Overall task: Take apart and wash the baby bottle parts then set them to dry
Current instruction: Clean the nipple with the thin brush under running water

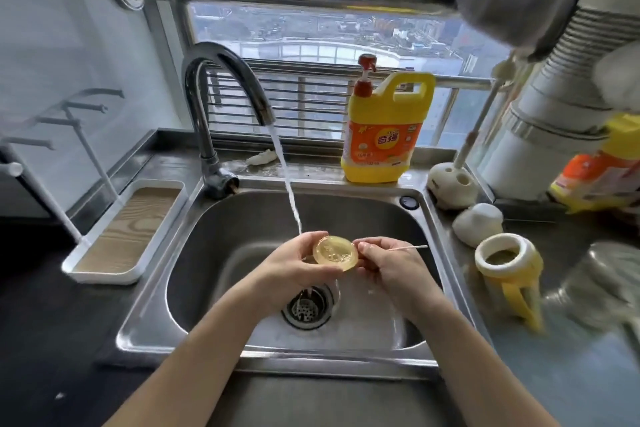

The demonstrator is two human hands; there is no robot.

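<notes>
While water runs from the faucet (pixel 221 87) into the steel sink (pixel 221 236), I record both hands held above the drain strainer (pixel 306 310). The left hand (pixel 294 267) grips a translucent yellow silicone nipple (pixel 335 252) by its rim, fingers curled round the edge, wide base facing the camera. The stream (pixel 289 191) lands at the nipple's upper left edge. The right hand (pixel 388 265) pinches a thin white rod (pixel 412 247) between thumb and fingers, just beside the nipple; the rod's free end points right. I cannot tell whether its near tip touches the nipple.

On the tabletop (pixel 554 374) right of the sink stand the bottle body (pixel 505 260), with white collar and yellow handles, and a white cap (pixel 478 224). A yellow dish soap bottle (pixel 384 135) stands behind the sink. A white drying rack (pixel 128 232) sits left.
</notes>
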